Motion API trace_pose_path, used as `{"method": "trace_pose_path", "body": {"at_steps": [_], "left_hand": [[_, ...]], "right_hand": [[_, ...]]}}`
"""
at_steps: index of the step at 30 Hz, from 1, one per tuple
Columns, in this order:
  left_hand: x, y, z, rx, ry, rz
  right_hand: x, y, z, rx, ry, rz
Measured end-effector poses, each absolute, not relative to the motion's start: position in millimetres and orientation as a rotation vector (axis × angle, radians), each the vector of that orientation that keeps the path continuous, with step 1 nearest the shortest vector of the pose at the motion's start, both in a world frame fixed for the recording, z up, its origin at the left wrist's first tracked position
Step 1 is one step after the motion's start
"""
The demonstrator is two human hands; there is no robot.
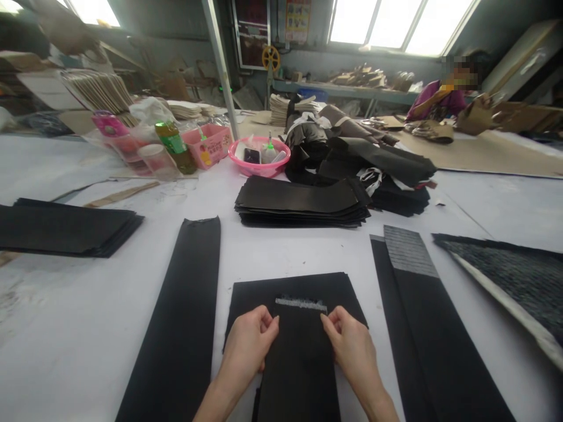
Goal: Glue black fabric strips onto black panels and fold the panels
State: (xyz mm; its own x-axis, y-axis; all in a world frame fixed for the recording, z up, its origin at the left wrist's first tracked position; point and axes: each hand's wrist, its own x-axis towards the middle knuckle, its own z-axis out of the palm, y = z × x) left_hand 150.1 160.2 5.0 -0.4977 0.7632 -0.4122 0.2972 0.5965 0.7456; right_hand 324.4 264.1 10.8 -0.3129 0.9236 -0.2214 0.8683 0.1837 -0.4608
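On the counter (79,328) our left hand (250,340) and right hand (352,346) press a black folded sheet (299,363), fingers (268,325) pinched closed on its top edge.

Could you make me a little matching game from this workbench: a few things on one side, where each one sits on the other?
Things:
1. pink bowl
2. green bottle
3. folded black strip
4. black sheet stack

Places:
A. under both hands, left hand and right hand
B. mid-table, in front of the pink bowl
C. far left, beside a pink basket
D. behind the sheet stack, holding small bottles

Pairs: 1-D, 2-C, 3-A, 4-B
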Motion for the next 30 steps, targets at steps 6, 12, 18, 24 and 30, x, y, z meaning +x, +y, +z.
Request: {"method": "trace_pose_path", "body": {"at_steps": [6, 12, 18, 24, 30], "left_hand": [[150.9, 159.7, 6.9, 0.859, 2.065, 0.808], [151.4, 159.1, 6.3, 0.878, 2.063, 0.808], [150.0, 159.3, 5.9, 0.879, 2.068, 0.8], [148.9, 161.4, 3.7, 0.858, 2.077, 0.728], [149.4, 162.0, 3.6, 0.945, 2.145, 0.614]], "right_hand": [[323.6, 263.0, 12.8, -1.779, -2.332, 0.813], [324.0, 261.7, 13.6, -1.759, -2.331, 0.793], [323.7, 262.4, 14.5, -1.781, -2.33, 0.807], [324.3, 262.5, 13.3, -1.809, -2.344, 0.803], [325.1, 264.9, 15.1, -1.853, -2.421, 0.67]]}}
